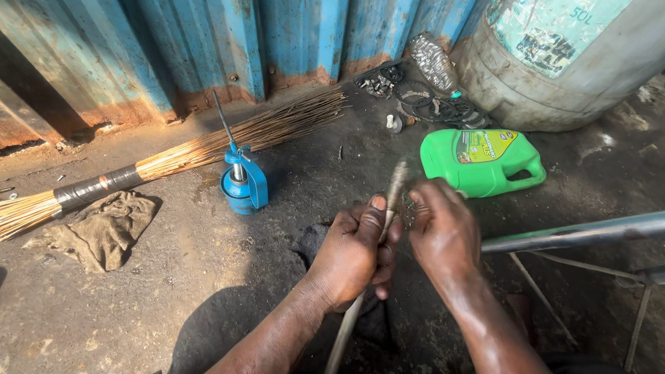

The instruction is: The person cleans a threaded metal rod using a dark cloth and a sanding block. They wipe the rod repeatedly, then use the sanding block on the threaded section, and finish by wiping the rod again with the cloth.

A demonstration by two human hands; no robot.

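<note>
1. A thin metal rod is gripped in the closed left hand, low over the oily ground.
2. The rod's upper part is pinched by the fingers of the right hand.
3. A blue oil can, a broom and a rag lie to the left.
4. A green jug lies beyond the hands, beside a grey drum.

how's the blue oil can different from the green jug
The blue oil can stands upright; the green jug lies on its side. The can is smaller, with a long thin spout; the jug is wide, with a built-in handle and a label. Both sit on the dirty ground beyond the hands.
</note>
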